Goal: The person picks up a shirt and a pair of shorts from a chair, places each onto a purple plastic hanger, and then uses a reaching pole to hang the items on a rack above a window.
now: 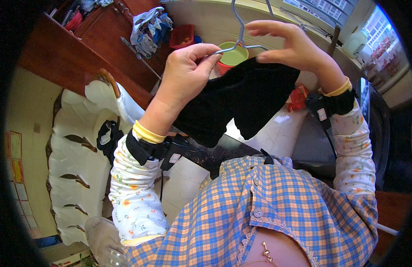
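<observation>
My left hand [192, 68] pinches one shoulder of a grey-blue wire clothes hanger [242, 35] between thumb and fingers. The top of its hook runs out of the upper edge of the picture. Below the hanger hangs a black cloth garment [239, 95], its exact kind hard to tell in the dark fabric. My right hand [289, 46] is raised at the hanger's other shoulder, thumb and fingers spread apart. Its thumb tip lies close over the upper edge of the garment; whether it touches the cloth cannot be told.
Behind the hanger stands a green basin [234, 55], with a red basket [182, 36] to its left. White padded chairs [75, 160] line the left side beside a reddish-brown wooden cabinet [102, 46]. Gloves [147, 43] hang nearby. A dark appliance [376, 123] stands at right.
</observation>
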Tool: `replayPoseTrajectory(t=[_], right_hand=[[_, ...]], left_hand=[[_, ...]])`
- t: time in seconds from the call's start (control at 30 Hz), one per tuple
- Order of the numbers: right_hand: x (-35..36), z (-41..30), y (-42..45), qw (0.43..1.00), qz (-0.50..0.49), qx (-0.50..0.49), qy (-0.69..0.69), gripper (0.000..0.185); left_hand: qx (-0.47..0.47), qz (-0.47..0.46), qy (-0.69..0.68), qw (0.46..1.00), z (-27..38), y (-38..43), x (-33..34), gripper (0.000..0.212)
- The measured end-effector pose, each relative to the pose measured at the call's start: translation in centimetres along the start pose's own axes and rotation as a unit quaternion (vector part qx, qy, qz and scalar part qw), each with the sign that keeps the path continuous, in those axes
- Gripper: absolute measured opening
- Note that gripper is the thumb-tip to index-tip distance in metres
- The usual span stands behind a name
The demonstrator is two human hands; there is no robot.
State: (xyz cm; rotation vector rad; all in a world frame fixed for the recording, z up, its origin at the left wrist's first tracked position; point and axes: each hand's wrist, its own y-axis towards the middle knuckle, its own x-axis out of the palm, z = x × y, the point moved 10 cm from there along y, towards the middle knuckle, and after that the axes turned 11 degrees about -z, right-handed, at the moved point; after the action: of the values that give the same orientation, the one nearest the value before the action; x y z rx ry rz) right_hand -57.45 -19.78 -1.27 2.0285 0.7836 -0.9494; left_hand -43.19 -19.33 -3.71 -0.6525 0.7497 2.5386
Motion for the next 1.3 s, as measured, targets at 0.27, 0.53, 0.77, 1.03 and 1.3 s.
replayPoseTrajectory(t=[0.27,0.53,0.77,1.03,1.3], right_hand=[[3.7,9.7,-7.3,0.967,0.027,0.187,0.171,0.051],[3.2,8.8,-5.6,0.927,0.056,0.190,0.318,0.021],[4.1,10.3,-4.6,0.873,-0.038,0.120,0.471,0.032],[2.4,17.5,-11.7,0.821,0.313,0.310,0.364,0.030],[18.7,18.1,-20.9,0.706,0.103,0.494,0.497,0.020]], left_hand=[[0.003,0.046,0.003,0.999,0.9,-0.6,-3.6,0.013],[-0.016,0.060,-0.032,0.998,-1.3,-2.0,-7.2,0.014],[-0.020,0.058,-0.034,0.998,-1.0,-2.0,-7.1,0.015],[-0.123,0.138,-0.155,0.970,-3.9,-2.0,-6.4,0.014],[-0.203,0.260,-0.239,0.913,-7.3,-5.1,-12.2,0.016]])
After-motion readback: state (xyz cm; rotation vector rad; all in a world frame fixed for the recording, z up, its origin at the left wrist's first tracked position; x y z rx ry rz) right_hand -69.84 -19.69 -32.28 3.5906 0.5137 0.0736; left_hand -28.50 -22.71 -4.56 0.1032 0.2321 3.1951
